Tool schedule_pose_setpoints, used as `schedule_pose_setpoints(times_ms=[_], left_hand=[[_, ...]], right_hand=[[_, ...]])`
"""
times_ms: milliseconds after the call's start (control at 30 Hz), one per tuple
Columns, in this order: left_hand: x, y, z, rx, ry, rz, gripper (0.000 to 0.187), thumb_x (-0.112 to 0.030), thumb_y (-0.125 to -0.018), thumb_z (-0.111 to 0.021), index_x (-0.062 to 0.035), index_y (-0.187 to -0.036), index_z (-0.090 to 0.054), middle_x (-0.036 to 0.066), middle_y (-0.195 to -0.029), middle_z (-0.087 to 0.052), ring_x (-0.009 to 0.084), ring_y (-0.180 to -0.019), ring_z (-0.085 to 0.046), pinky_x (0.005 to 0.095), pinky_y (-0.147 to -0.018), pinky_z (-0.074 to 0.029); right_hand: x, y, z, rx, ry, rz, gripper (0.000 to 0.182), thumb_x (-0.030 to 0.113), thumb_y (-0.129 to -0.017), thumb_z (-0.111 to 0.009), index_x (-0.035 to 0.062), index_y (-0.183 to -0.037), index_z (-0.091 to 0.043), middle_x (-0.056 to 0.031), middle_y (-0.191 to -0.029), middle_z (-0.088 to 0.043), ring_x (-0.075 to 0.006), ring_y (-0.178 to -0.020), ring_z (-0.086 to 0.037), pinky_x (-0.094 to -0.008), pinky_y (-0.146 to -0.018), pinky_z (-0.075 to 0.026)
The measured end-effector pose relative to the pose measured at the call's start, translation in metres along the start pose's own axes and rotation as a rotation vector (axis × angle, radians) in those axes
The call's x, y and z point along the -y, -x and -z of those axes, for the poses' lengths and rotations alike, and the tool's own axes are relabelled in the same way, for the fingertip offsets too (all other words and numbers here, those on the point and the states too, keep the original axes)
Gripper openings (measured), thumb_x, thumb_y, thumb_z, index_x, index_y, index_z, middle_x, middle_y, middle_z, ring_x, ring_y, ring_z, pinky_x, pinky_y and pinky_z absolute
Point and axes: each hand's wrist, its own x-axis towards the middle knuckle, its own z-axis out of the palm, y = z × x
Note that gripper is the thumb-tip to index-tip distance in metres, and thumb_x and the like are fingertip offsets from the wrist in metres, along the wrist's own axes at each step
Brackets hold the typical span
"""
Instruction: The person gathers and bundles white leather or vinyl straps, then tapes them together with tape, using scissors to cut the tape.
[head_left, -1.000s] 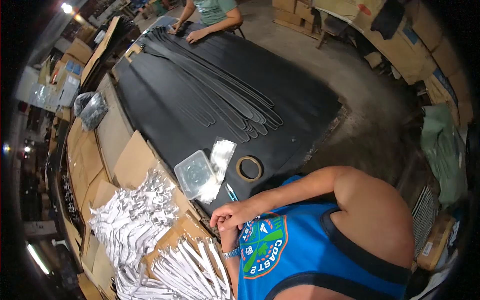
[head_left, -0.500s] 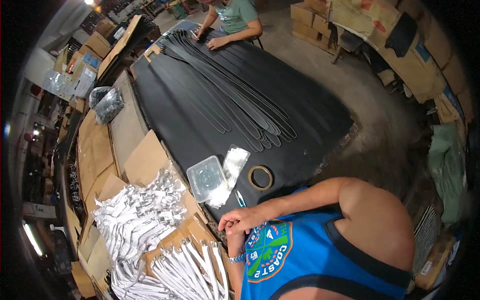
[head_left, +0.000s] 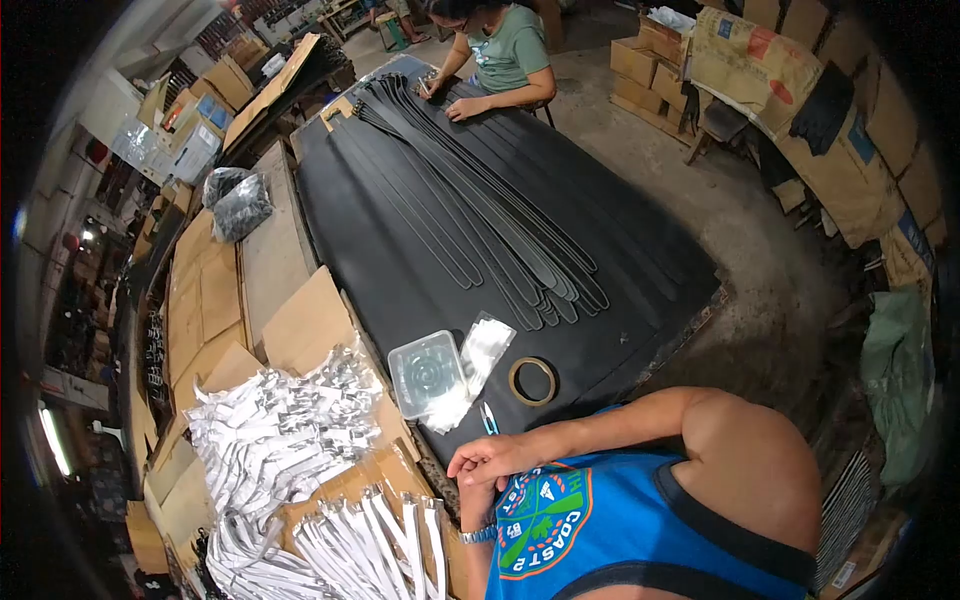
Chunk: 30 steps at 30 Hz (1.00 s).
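My right hand (head_left: 492, 460) lies across my left hand (head_left: 476, 492), its fingers bent together over it near the wrist. A metal watch is on my left wrist; the fingers of that hand are hidden beneath my right hand. Just above the hands, small blue-handled snips (head_left: 489, 420) lie on the black sheet (head_left: 400, 290). Beyond them sit a roll of tape (head_left: 532, 381), a clear plastic tub (head_left: 427, 374) and clear plastic bags (head_left: 487, 347). White straps with metal ends, some bunched (head_left: 285, 420) and some laid out (head_left: 375, 545), are left of my hands.
Long black straps (head_left: 500, 225) run along the sheet. At its far end a co-worker (head_left: 510, 55) bends over the table, both hands on it. Cardboard (head_left: 310, 315) and a bag of dark items (head_left: 240, 207) lie left. Boxes (head_left: 635, 65) stand at the back right.
The view has shifted, so the table and co-worker appear lower and further right. My hands remain crossed. The co-worker's head shows more.
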Motion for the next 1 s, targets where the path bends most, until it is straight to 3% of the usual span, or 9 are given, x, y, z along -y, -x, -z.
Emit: schedule_pose_setpoints(times_ms=[300, 767, 867, 933, 967, 1000], left_hand=[[-0.009, 0.007, -0.005, 0.026, 0.077, 0.055, 0.022, -0.011, -0.081, -0.071, -0.0015, -0.097, -0.059, 0.003, -0.09, -0.062, 0.0097, -0.077, -0.058, 0.0219, -0.065, -0.047], [-0.014, 0.005, -0.014, 0.022, 0.022, -0.001, 0.02, -0.012, -0.086, -0.067, -0.0041, -0.101, -0.057, 0.001, -0.086, -0.061, 0.0062, -0.068, -0.054, 0.0201, -0.058, -0.042], [-0.007, -0.001, -0.013, 0.045, 0.109, 0.053, 0.014, -0.015, -0.09, -0.066, -0.0064, -0.097, -0.057, 0.0, -0.081, -0.061, 0.0059, -0.065, -0.053, 0.0201, -0.057, -0.042], [-0.004, -0.003, -0.011, 0.068, 0.165, 0.107, 0.012, -0.018, -0.092, -0.065, -0.0082, -0.092, -0.058, 0.0, -0.078, -0.061, 0.0055, -0.064, -0.052, 0.0199, -0.057, -0.041], [-0.004, -0.003, -0.008, 0.081, 0.165, 0.124, 0.013, -0.019, -0.093, -0.065, -0.0089, -0.089, -0.058, -0.001, -0.077, -0.061, 0.0053, -0.064, -0.052, 0.0197, -0.057, -0.041], [-0.004, -0.004, -0.006, 0.094, 0.165, 0.143, 0.015, -0.021, -0.093, -0.065, -0.0097, -0.086, -0.058, -0.001, -0.075, -0.061, 0.0051, -0.064, -0.052, 0.0196, -0.057, -0.04]], right_hand=[[0.001, -0.001, 0.003, 0.027, 0.031, -0.044, 0.05, 0.035, -0.091, -0.059, 0.0017, -0.127, -0.048, -0.0061, -0.107, -0.057, -0.0114, -0.091, -0.055, -0.0243, -0.065, -0.049], [-0.005, -0.004, 0.005, -0.021, 0.053, -0.039, 0.047, 0.032, -0.092, -0.062, 0.0029, -0.127, -0.051, -0.0039, -0.105, -0.057, -0.009, -0.086, -0.056, -0.022, -0.058, -0.05], [0.008, 0.001, 0.019, -0.033, -0.025, -0.091, 0.044, 0.025, -0.094, -0.06, 0.0027, -0.13, -0.048, -0.0041, -0.107, -0.057, -0.0086, -0.093, -0.056, -0.0235, -0.07, -0.051], [0.005, 0.002, 0.049, -0.136, 0.171, 0.051, 0.042, 0.019, -0.093, -0.062, 0.0016, -0.13, -0.05, -0.0046, -0.104, -0.06, -0.0107, -0.092, -0.059, -0.0252, -0.078, -0.051], [0.004, 0.002, 0.062, -0.31, 0.393, 0.17, 0.039, 0.016, -0.092, -0.062, 0.0003, -0.127, -0.054, -0.0058, -0.102, -0.062, -0.0119, -0.09, -0.06, -0.0277, -0.079, -0.052], [0.012, 0.006, 0.077, -0.448, 0.432, 0.162, 0.037, 0.015, -0.091, -0.063, 0.0018, -0.125, -0.056, -0.0067, -0.1, -0.065, -0.0123, -0.089, -0.061, -0.0289, -0.08, -0.052]])
